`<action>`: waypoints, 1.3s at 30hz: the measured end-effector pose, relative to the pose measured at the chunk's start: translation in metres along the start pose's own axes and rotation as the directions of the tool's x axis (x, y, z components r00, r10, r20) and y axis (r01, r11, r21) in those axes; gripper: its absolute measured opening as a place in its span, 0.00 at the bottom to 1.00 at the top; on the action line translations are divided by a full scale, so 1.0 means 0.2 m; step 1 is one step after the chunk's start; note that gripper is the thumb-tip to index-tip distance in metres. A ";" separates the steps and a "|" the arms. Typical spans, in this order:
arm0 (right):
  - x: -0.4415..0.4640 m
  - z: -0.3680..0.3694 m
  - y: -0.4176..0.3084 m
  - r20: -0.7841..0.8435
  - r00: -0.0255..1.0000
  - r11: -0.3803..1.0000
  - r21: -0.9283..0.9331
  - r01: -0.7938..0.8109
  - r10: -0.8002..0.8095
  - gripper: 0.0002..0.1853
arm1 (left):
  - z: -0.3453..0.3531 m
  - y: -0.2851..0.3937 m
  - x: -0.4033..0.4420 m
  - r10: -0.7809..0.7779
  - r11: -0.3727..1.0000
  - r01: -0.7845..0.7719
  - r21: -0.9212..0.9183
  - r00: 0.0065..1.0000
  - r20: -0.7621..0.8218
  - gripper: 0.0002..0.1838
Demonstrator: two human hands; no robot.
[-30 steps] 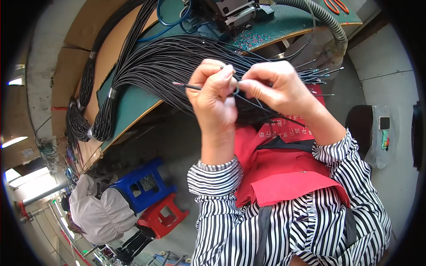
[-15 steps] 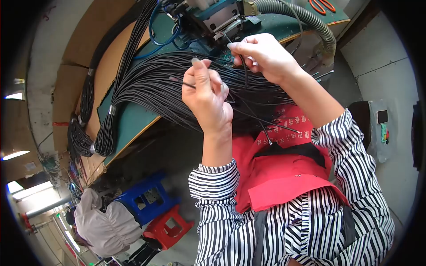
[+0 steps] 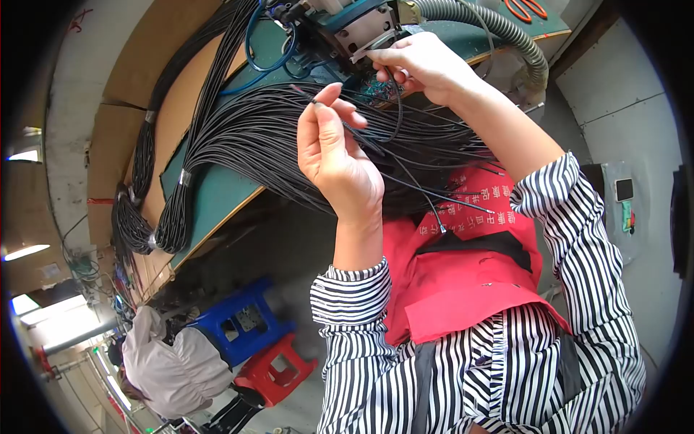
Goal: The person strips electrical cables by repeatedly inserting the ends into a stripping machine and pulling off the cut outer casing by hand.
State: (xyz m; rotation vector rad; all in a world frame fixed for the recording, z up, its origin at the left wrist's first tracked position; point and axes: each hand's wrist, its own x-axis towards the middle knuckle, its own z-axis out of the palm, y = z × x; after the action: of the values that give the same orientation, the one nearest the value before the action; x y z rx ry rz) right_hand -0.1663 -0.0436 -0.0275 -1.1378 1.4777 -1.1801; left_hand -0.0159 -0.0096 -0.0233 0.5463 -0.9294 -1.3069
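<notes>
My left hand (image 3: pixel 334 155) is closed in a pinch on a thin black cable (image 3: pixel 304 95), whose reddish end sticks out up and to the left past the fingertips. At the front of a machine (image 3: pixel 367 30), my right hand (image 3: pixel 428 71) pinches another black cable (image 3: pixel 400 110). That cable's tip is at the machine's face, partly hidden by the fingers, and its length curves down below the hand. Beneath both hands spreads a large bundle of black cables (image 3: pixel 249 141); several loose ends hang over the red apron (image 3: pixel 470 289).
The bundle lies on a green-topped bench (image 3: pixel 210 217). A grey corrugated hose (image 3: pixel 506 36) runs right from the machine, near orange-handled scissors (image 3: pixel 525 9). Below left are a blue stool (image 3: pixel 242 325), a red stool (image 3: pixel 278 369) and a person in a light garment (image 3: pixel 170 365).
My right hand has moved up, bringing its cable to the machine's face. My left fingers have shifted, and the cable end there now points upward and sits higher.
</notes>
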 end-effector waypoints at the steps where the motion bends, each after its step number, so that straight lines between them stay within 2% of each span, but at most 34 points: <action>1: -0.01 0.00 0.00 -0.024 0.996 0.994 -0.072 0.079 -0.081 0.14 | 0.01 0.01 0.00 0.015 0.997 -0.015 0.072 1.000 -0.010 0.11; 2: -0.04 0.01 -0.01 -0.016 0.996 0.994 -0.070 0.083 -0.085 0.14 | 0.01 0.02 0.01 -0.012 0.997 0.014 0.077 1.000 -0.022 0.10; 3: -0.09 0.03 -0.05 -0.084 0.950 0.944 -0.166 0.284 -0.300 0.13 | 0.00 0.02 0.01 -0.003 0.997 0.006 0.082 1.000 -0.029 0.10; 4: -0.14 0.05 -0.08 -0.130 0.854 0.847 -0.268 0.459 -0.504 0.13 | -0.01 0.03 0.02 -0.010 0.994 0.011 0.111 1.000 -0.007 0.10; 5: -0.19 0.08 -0.09 -0.051 0.850 0.849 -0.108 0.517 -0.524 0.12 | -0.01 0.03 0.02 -0.023 0.990 0.020 0.140 1.000 0.017 0.10; 6: -0.23 0.11 -0.10 0.021 0.834 0.834 0.054 0.550 -0.551 0.11 | -0.01 0.03 0.02 -0.048 0.996 0.044 0.079 0.998 0.040 0.10; 8: -0.27 0.15 -0.08 0.028 0.858 0.841 0.214 0.497 -0.514 0.08 | 0.00 0.06 0.01 -0.068 0.995 0.064 0.072 0.996 0.064 0.10; 9: -0.29 0.14 -0.09 0.027 0.857 0.841 0.210 0.498 -0.514 0.08 | 0.00 0.08 0.01 -0.087 0.995 0.082 0.062 0.992 0.087 0.10; 12: -0.34 0.08 -0.14 0.244 0.919 0.930 0.279 0.240 -0.310 0.08 | 0.00 0.10 0.02 -0.060 0.996 0.055 0.073 0.996 0.067 0.08; 13: -0.35 0.08 -0.13 0.249 0.917 0.930 0.281 0.238 -0.311 0.08 | -0.03 0.12 0.03 -0.046 0.996 0.037 0.079 0.993 0.107 0.08; 16: -0.37 0.06 -0.11 0.292 0.900 0.936 0.239 0.259 -0.324 0.07 | -0.05 0.13 0.02 -0.021 0.995 0.007 0.102 0.991 0.133 0.05; 19: -0.37 0.04 -0.09 0.308 0.892 0.932 0.253 0.260 -0.333 0.07 | -0.06 0.14 0.02 -0.137 0.980 0.172 -0.098 0.948 0.289 0.04; 21: -0.37 0.02 -0.08 0.314 0.888 0.931 0.256 0.260 -0.335 0.07 | -0.08 0.14 0.03 -0.172 0.969 0.222 -0.111 0.924 0.342 0.04; 23: -0.37 -0.01 -0.07 0.225 0.832 0.853 -0.011 0.522 -0.507 0.06 | -0.10 0.13 0.04 -0.235 0.939 0.320 -0.124 0.862 0.449 0.03; 24: -0.37 -0.02 -0.06 0.202 0.781 0.768 -0.152 0.622 -0.592 0.06 | -0.10 0.15 0.04 -0.253 0.959 0.283 -0.022 0.886 0.388 0.03; 25: -0.37 -0.04 -0.06 0.193 0.788 0.766 -0.189 0.615 -0.585 0.05 | -0.09 0.16 0.03 -0.252 0.959 0.283 -0.025 0.887 0.386 0.03; 26: -0.38 -0.03 -0.06 0.195 0.787 0.765 -0.190 0.616 -0.586 0.05 | -0.08 0.16 0.02 -0.174 0.982 0.141 0.124 0.931 0.320 0.03; 28: -0.41 0.01 -0.07 0.193 0.849 0.848 -0.112 0.517 -0.492 0.05 | -0.05 0.15 0.01 0.021 0.895 -0.120 0.431 0.973 0.229 0.03; 29: -0.42 0.05 -0.06 0.208 0.856 0.872 -0.027 0.489 -0.474 0.06 | -0.03 0.13 0.00 0.076 0.920 -0.128 0.370 0.986 0.152 0.03; 31: -0.44 0.10 -0.09 0.271 0.897 0.932 0.001 0.363 -0.350 0.08 | 0.00 0.07 -0.03 -0.089 0.993 0.089 0.072 0.996 0.002 0.02; 33: -0.41 0.14 -0.04 0.237 0.922 0.949 0.148 0.278 -0.306 0.08 | 0.02 0.07 -0.05 -0.441 0.876 0.392 -0.283 0.887 -0.137 0.03; 38: -0.41 0.06 -0.04 0.311 0.931 0.969 0.211 0.130 -0.192 0.08 | -0.02 0.09 -0.02 -0.540 0.770 0.478 -0.422 0.841 -0.033 0.03; 39: -0.42 0.04 -0.05 0.303 0.923 0.970 0.135 0.203 -0.236 0.08 | -0.06 0.09 0.00 -0.439 0.871 0.435 -0.229 0.898 0.033 0.02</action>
State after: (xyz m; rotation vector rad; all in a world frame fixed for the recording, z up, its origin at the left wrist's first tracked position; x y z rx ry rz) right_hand -0.1441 0.0361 -0.0112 -1.3785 1.0552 -1.1438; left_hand 0.0033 -0.0079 -0.0150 0.6065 -0.6394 -1.7909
